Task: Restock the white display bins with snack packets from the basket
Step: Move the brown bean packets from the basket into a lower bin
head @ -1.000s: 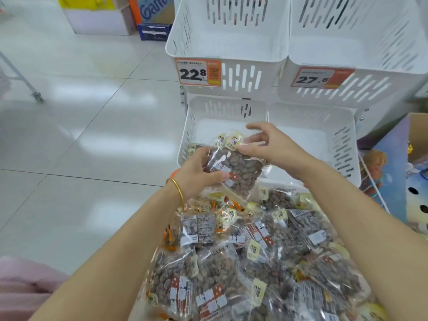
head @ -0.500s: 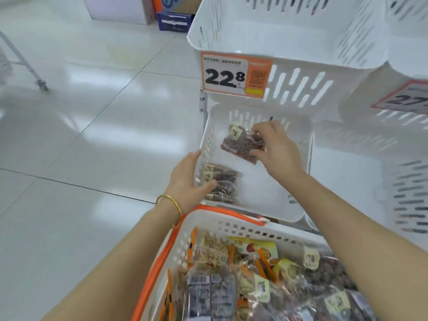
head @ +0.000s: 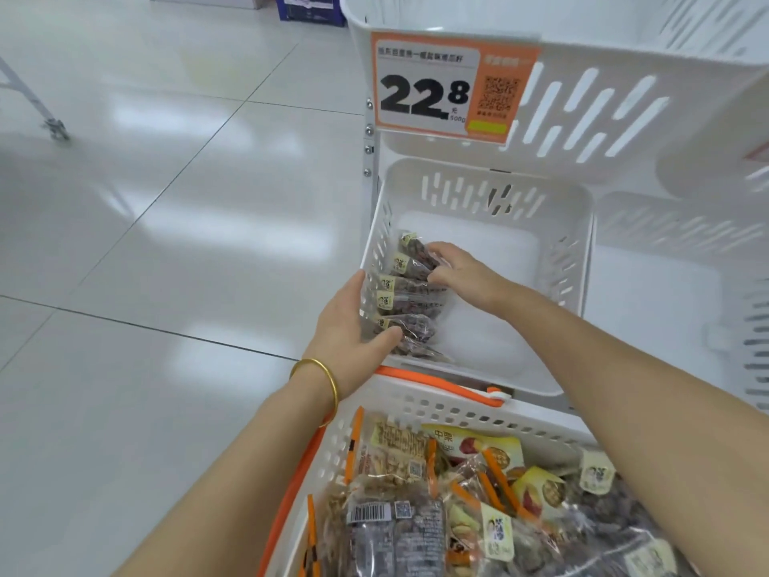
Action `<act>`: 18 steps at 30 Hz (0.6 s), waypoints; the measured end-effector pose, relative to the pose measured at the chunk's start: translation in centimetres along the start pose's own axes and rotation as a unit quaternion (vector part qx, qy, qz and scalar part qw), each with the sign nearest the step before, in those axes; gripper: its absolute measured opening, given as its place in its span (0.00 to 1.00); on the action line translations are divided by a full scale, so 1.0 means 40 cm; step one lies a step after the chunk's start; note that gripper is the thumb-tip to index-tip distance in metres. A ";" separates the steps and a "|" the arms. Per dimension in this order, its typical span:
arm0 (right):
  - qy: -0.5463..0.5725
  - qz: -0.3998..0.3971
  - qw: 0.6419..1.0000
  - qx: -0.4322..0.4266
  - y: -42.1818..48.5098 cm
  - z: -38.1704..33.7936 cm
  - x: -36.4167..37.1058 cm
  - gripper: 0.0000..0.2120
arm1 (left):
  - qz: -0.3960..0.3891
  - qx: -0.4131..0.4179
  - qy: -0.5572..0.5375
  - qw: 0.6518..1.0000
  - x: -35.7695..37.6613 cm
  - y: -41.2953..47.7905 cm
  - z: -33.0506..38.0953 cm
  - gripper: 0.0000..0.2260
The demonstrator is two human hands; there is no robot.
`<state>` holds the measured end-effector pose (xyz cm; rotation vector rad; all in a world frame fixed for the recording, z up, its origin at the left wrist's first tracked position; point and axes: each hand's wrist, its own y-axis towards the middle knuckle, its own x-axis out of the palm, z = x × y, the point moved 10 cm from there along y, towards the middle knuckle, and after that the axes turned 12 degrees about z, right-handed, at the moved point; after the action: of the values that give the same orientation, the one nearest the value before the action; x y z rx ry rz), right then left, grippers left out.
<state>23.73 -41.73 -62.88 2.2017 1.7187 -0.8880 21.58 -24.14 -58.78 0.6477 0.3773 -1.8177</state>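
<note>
Right grip (head: 462, 271) pinches a crinkly clear packet of brown snacks (head: 414, 252).
It stands in a row against the white slotted plastic bin (head: 570, 243)'s left wall, which the left grip (head: 353, 326) clasps, thumb inside.

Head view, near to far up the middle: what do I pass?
White plastic basket with orange rim → left hand gripping the lower white slotted bin → row of brown snack packets → orange-and-white 22.8 price tag → upper white slotted bin.
</note>
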 end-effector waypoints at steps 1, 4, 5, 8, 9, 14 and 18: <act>-0.009 0.007 1.000 -0.007 -0.005 -0.009 -0.007 0.25 | 0.002 -0.004 0.012 1.000 -0.005 -0.001 0.001 0.34; -0.051 0.035 0.998 -0.021 -0.017 -0.023 -0.023 0.21 | 0.002 -0.009 0.025 1.000 -0.016 -0.014 0.025 0.32; -0.057 0.046 0.997 -0.026 -0.020 -0.026 -0.025 0.20 | -0.005 -0.012 0.026 1.000 -0.015 -0.019 0.036 0.32; -0.080 0.075 0.993 -0.046 -0.021 -0.034 -0.019 0.19 | -0.021 -0.012 0.032 0.999 -0.001 -0.030 0.054 0.33; -0.093 0.078 0.991 -0.052 -0.021 -0.035 -0.011 0.19 | -0.023 -0.011 0.032 0.999 0.004 -0.031 0.056 0.33; -0.144 0.034 0.987 -0.057 -0.008 -0.013 0.042 0.16 | -0.029 -0.013 0.033 0.999 0.017 -0.033 0.040 0.34; -0.175 0.037 0.982 -0.067 0.001 0.009 0.038 0.22 | -0.020 -0.004 0.025 0.999 0.014 -0.030 0.036 0.33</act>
<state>23.85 -40.69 -64.02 1.8765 1.4754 -1.0356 19.97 -24.97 -58.05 0.6850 0.4333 -1.8395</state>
